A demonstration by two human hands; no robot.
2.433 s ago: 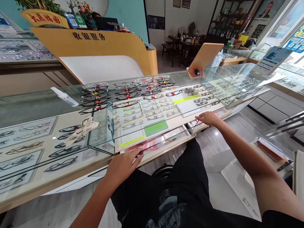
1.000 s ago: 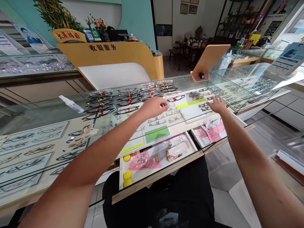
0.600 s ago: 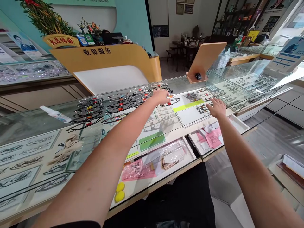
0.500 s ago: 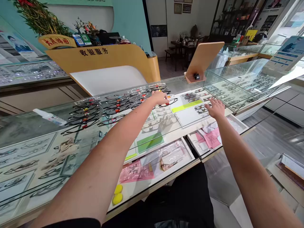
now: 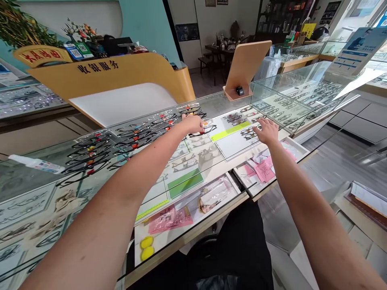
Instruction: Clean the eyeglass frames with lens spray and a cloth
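My left hand (image 5: 192, 123) reaches over the right-hand row of eyeglasses (image 5: 203, 131) on the glass counter top. Its thumb stands apart from the fingers, which are partly hidden behind the hand; I cannot tell whether it touches a frame. My right hand (image 5: 267, 131) is open, its fingers spread over the counter beside a small group of glasses (image 5: 250, 133). More eyeglasses with red and orange tags lie in rows on the left, including a dark stack (image 5: 90, 151) and a middle row (image 5: 133, 139).
A white bottle (image 5: 39, 164) lies at the counter's left. A wooden-backed mirror (image 5: 248, 66) stands at the far edge. Below the glass, drawers hold pink packets (image 5: 169, 219) and yellow round cases (image 5: 147, 247). A wooden cashier desk (image 5: 127, 76) stands beyond.
The view has shifted a little, so the counter and its contents sit farther left. Both hands keep nearly the same places over the glasses.
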